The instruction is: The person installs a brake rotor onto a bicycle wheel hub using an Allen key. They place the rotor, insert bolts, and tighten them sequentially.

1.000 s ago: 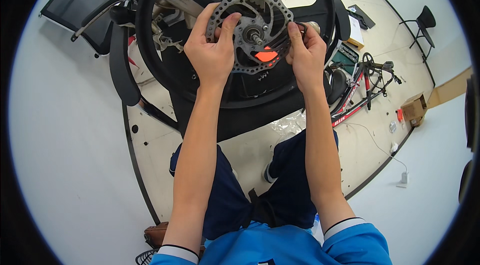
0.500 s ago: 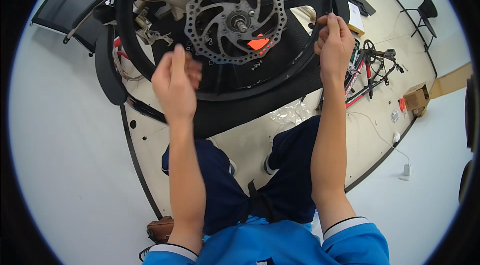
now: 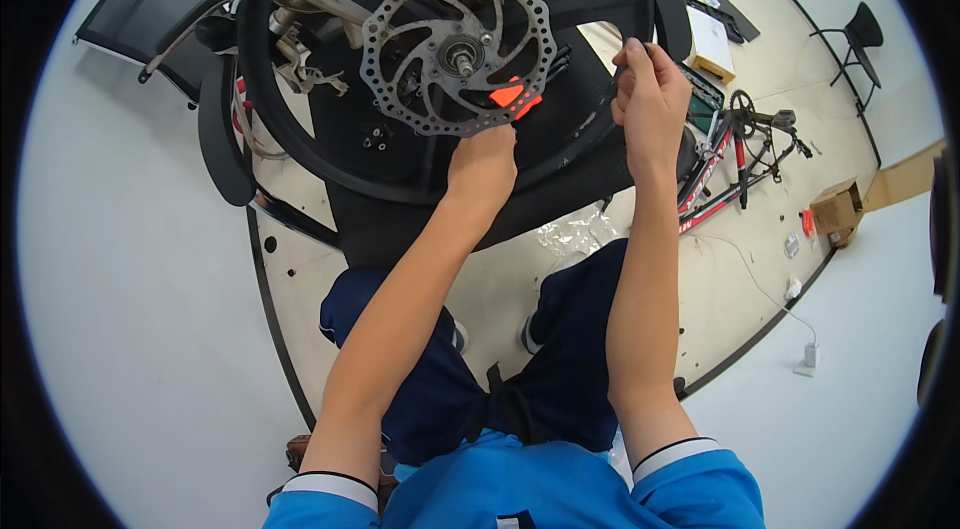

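Observation:
A black spoked wheel (image 3: 257,39) lies flat in front of me, with a perforated metal brake disc (image 3: 541,49) and a threaded axle (image 3: 463,60) at its centre. My left hand (image 3: 484,165) reaches to the disc's near edge; its fingers pass beneath the disc and are hidden. At the right side of the rim, my right hand (image 3: 652,107) is closed, thumb and fingers pinched on the rim. An orange object (image 3: 514,97) shows through and beside the disc, on the black surface below. Several small metal parts (image 3: 375,137) lie there too.
Under the wheel is a black padded surface (image 3: 400,229). A mesh-backed chair (image 3: 150,7) stands at far left. To the right, a red-and-black bicycle frame (image 3: 712,174) lies on the floor near an open cardboard box (image 3: 838,211). Clear plastic (image 3: 580,234) lies near my feet.
My left hand has moved right, from the wheel's left side to the disc's near edge. The wheel and disc have shifted slightly left; my right hand stays at the rim.

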A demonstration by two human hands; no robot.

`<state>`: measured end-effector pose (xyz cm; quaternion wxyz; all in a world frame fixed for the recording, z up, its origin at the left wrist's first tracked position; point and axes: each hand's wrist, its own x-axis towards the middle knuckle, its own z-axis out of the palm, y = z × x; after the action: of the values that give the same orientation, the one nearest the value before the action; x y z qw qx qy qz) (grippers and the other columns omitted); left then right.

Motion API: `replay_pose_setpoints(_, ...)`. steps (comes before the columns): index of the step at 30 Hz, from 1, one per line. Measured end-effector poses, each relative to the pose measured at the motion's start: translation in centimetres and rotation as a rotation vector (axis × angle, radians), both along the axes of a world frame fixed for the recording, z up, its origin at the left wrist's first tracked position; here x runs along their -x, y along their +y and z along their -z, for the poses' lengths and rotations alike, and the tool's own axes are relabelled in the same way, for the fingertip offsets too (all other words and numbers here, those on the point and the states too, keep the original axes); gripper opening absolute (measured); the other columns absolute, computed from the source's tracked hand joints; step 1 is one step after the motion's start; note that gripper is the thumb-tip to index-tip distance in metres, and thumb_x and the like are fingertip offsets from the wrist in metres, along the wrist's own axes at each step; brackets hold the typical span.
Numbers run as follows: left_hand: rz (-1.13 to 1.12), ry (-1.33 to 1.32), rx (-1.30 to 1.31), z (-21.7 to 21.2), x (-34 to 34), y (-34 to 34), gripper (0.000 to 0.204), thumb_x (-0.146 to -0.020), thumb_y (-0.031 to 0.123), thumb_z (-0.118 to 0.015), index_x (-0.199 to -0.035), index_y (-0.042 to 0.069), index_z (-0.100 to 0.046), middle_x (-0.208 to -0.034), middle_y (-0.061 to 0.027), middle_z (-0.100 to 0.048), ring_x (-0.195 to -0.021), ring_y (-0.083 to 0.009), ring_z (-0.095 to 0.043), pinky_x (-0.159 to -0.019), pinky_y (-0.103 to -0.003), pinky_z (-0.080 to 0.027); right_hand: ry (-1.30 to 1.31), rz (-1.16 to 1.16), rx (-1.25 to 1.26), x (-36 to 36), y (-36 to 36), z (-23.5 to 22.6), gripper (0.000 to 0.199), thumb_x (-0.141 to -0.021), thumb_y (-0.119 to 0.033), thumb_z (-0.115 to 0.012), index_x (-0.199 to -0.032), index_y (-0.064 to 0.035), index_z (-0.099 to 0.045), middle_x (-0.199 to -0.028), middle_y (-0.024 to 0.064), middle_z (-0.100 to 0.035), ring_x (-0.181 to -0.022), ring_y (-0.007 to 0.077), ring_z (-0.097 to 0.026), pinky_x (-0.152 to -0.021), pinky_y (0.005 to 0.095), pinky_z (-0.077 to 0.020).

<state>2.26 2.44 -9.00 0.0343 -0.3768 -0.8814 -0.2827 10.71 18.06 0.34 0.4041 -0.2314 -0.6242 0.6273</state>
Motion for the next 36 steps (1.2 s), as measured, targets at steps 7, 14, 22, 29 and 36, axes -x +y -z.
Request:
replay_pose_setpoints(7,-0.010,-0.071,0.012,0.4,0.8,0.2,0.016,-0.092,0.012,-0.065,-0.087,-0.003,-0.068,-0.094,-0.0234,-0.069,-0.087,-0.0440,-0.067,-0.076,-0.051,-0.053,0.019,0.002,0.044,-0.2,0.2,-0.1,0.026,-0.103,-0.023,-0.060,-0.083,-0.0049,-0.060,-0.060,-0.0099,-0.034,-0.049,0.0002,-0.026,-0.044,0.0216,-0.0190)
replay_pose_setpoints(14,0.120,0.129,-0.258,-1.6,-2.7,-2.7,0.007,-0.085,0.004,-0.071,-0.090,-0.001,-0.072,-0.090,-0.0162,-0.071,-0.083,-0.0364,-0.068,-0.075,-0.042,-0.055,0.020,-0.089,0.094,-0.8,-0.4,-0.6,0.028,-0.105,-0.024,-0.055,-0.085,-0.0042,-0.060,-0.062,-0.0073,-0.038,-0.051,0.0015,-0.030,-0.045,0.0216,-0.0224)
replay_pose_setpoints(22,0.161,-0.098,-0.616,-8.4,-6.6,-7.9,0.011,-0.079,-0.005,-0.078,-0.089,0.000,-0.075,-0.092,-0.0112,-0.075,-0.076,-0.0143,-0.071,-0.068,-0.026,-0.056,-0.094,-0.089,-0.214,-0.6,-1.9,-0.4,0.023,-0.104,-0.023,-0.053,-0.101,-0.0006,-0.057,-0.064,0.0011,-0.052,-0.058,0.0072,-0.044,-0.054,0.0268,-0.0352)
replay_pose_setpoints(29,0.171,0.302,-0.584,-16.2,0.8,-8.0,0.012,-0.079,0.001,-0.080,-0.090,0.004,-0.078,-0.098,-0.0066,-0.068,-0.091,-0.0189,-0.064,-0.082,-0.030,-0.050,-0.147,-0.112,-0.328,0.0,-2.9,-0.4,0.025,-0.103,-0.021,-0.056,-0.099,0.0028,-0.058,-0.062,0.0048,-0.052,-0.057,0.0102,-0.042,-0.054,0.0298,-0.0355)
replay_pose_setpoints(36,0.129,0.460,-0.370,-16.2,4.2,-5.8,0.010,-0.078,0.022,-0.083,-0.086,0.016,-0.082,-0.124,-0.0015,-0.058,-0.117,-0.0268,-0.044,-0.100,-0.043,-0.032,-0.115,-0.127,-0.335,0.0,-2.8,-0.1,0.022,-0.103,-0.020,-0.057,-0.100,0.0015,-0.058,-0.063,0.0025,-0.051,-0.058,0.0087,-0.040,-0.054,0.0285,-0.0333)
